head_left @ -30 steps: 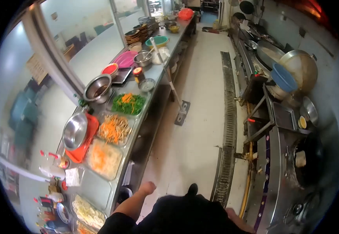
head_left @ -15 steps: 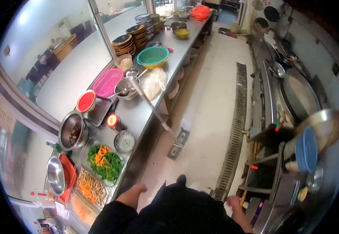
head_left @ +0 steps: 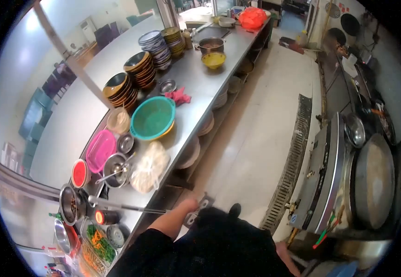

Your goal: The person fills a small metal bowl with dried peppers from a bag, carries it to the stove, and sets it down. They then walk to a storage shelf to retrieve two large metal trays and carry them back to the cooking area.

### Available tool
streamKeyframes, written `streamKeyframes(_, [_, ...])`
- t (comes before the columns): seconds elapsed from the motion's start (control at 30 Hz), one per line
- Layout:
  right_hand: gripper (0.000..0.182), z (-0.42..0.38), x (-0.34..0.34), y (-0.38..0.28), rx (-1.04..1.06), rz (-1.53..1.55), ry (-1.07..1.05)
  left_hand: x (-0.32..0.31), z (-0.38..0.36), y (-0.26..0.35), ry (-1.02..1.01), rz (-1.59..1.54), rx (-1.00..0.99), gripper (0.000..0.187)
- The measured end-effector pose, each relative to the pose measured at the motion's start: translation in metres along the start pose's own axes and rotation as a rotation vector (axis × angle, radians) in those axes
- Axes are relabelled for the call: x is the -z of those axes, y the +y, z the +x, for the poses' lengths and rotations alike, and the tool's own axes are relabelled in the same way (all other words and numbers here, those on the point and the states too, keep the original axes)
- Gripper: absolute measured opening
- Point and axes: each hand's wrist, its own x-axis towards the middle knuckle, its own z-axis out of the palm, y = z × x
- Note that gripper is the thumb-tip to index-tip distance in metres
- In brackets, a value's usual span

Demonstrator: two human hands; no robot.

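My left hand (head_left: 189, 205) hangs beside the long steel counter (head_left: 195, 90). In view it overlaps the lower end of a flat mop (head_left: 135, 208), whose pole slants across the counter's edge. Whether the hand touches the pole cannot be made out, and its fingers are blurred. Low on the right, my right hand (head_left: 282, 248) hangs by the stove side, its fingers mostly hidden. Near the mop's upper end are a dark-bodied jar (head_left: 106, 217) and a steel bowl (head_left: 73, 204). A tied plastic bag (head_left: 150, 167) lies close by.
Along the counter stand a green basin (head_left: 153, 117), a pink basket (head_left: 101, 151), stacked bowls (head_left: 139, 70) and a yellow bowl (head_left: 214, 60). A floor drain grate (head_left: 290, 161) runs down the aisle. On the right, the stove (head_left: 318, 173) carries a large wok (head_left: 374, 182).
My view has moved forward along the aisle, so the stove and green basin are nearer. The mop now lies close to my left hand. The vegetable trays have slid toward the bottom left.
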Motion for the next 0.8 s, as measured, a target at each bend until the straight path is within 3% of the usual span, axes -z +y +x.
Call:
streamKeyframes(0.03, [0.018, 0.050, 0.055, -0.044, -0.489, 0.479, -0.088, 0.019, -0.006, 0.004, -0.143, -0.070, 0.083, 0.035])
streamKeyframes(0.07, [0.016, 0.104, 0.129, -0.131, -1.021, 0.912, 0.077, 0.047, -0.008, 0.007, -0.276, -0.134, 0.165, 0.036])
streamKeyframes(0.1, [0.016, 0.154, 0.166, -0.148, -0.797, 0.621, 0.127, 0.062, 0.003, 0.001, -0.268, -0.106, 0.193, 0.036])
streamKeyframes(0.13, [0.018, 0.208, 0.167, -0.050, -0.453, 0.934, 0.086, 0.068, 0.014, -0.006, -0.262, -0.072, 0.214, 0.036])
streamKeyframes(0.17, [0.021, 0.254, 0.213, -0.113, -0.479, 0.416, 0.211, 0.065, 0.034, -0.025, -0.182, -0.089, 0.254, 0.036])
streamKeyframes(0.2, [0.023, 0.293, 0.267, -0.188, -0.557, 0.641, 0.303, 0.061, 0.057, -0.044, -0.107, -0.094, 0.277, 0.037])
streamKeyframes(0.23, [0.019, 0.329, 0.306, -0.231, -0.599, 0.549, 0.392, 0.072, 0.083, -0.051, -0.072, -0.184, 0.400, 0.036])
streamKeyframes(0.27, [0.017, 0.368, 0.316, -0.205, -0.543, 0.542, 0.383, 0.077, 0.104, -0.064, -0.035, -0.269, 0.518, 0.035])
streamKeyframes(0.3, [0.016, 0.404, 0.324, -0.181, -0.482, 0.532, 0.373, 0.042, 0.150, -0.105, 0.080, -0.122, 0.320, 0.035])
streamKeyframes(0.33, [0.016, 0.429, 0.336, -0.183, -0.515, 0.625, 0.391, 0.070, 0.165, -0.096, 0.214, 0.057, 0.141, 0.035])
streamKeyframes(0.37, [0.017, 0.459, 0.349, -0.190, -0.532, 0.717, 0.407, 0.105, 0.209, -0.095, 0.029, 0.098, 0.074, 0.032])
streamKeyframes(0.43, [0.019, 0.509, 0.318, -0.115, -0.286, 0.316, 0.396, 0.195, 0.304, -0.091, -0.340, 0.133, -0.081, 0.027])
streamKeyframes(0.47, [0.019, 0.520, 0.347, -0.145, -0.464, 0.411, 0.272, 0.260, 0.346, -0.080, -0.354, 0.174, -0.126, 0.027])
streamKeyframes(0.5, [0.019, 0.534, 0.385, -0.192, -0.636, 0.516, 0.146, 0.317, 0.388, -0.062, -0.258, 0.314, -0.166, 0.024])
streamKeyframes(0.53, [0.019, 0.545, 0.413, -0.203, -0.673, 0.542, 0.193, 0.376, 0.427, -0.045, -0.158, 0.457, -0.207, 0.021])
streamKeyframes(0.6, [0.020, 0.578, 0.456, -0.205, -0.665, 0.599, 0.099, 0.508, 0.486, 0.004, 0.356, 0.116, -0.288, 0.021])
streamKeyframes(0.67, [0.020, 0.616, 0.488, -0.186, -0.618, 0.582, 0.229, 0.663, 0.506, 0.120, 0.331, -0.325, 0.033, 0.023])
streamKeyframes(0.73, [0.019, 0.666, 0.520, -0.146, -0.750, 0.666, 0.375, 0.739, 0.568, 0.162, 0.423, -0.358, -0.048, 0.024])
streamKeyframes(0.8, [0.019, 0.712, 0.553, -0.111, -0.768, 0.699, 0.327, 0.785, 0.628, 0.190, 0.523, -0.404, -0.113, 0.024])
